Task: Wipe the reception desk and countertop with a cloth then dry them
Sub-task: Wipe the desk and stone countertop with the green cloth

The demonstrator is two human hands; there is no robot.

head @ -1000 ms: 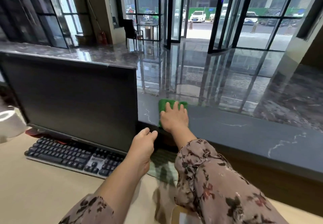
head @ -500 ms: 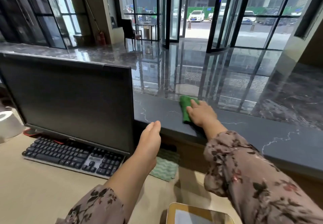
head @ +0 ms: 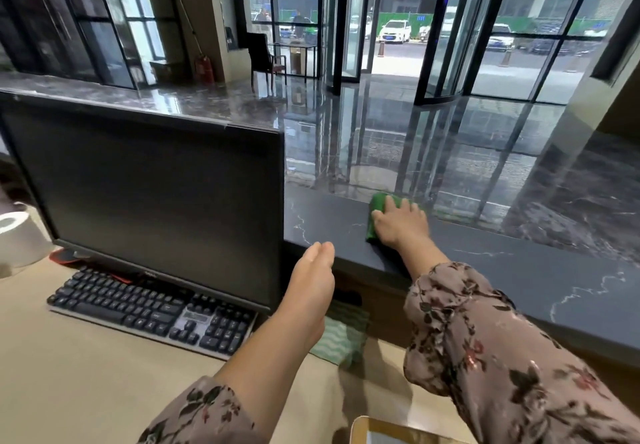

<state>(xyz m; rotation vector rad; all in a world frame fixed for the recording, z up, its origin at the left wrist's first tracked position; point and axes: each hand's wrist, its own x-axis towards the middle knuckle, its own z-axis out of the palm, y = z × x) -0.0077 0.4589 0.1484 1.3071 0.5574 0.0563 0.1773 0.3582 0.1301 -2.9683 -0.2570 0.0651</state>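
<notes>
Green cloth (head: 378, 203) under flat right hand (head: 401, 228) near countertop's (head: 519, 272) far edge; left hand (head: 313, 293) relaxed.

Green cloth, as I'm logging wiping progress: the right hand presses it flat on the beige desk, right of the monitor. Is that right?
Not quite. The head view shows the right hand pressing the green cloth flat on the dark countertop, not on the beige desk. It is indeed right of the monitor.

Left grip (head: 313, 287) raised edge-on, fingers straight together, right grip (head: 398, 227) stretched forward, palm down, fingers spread
</notes>
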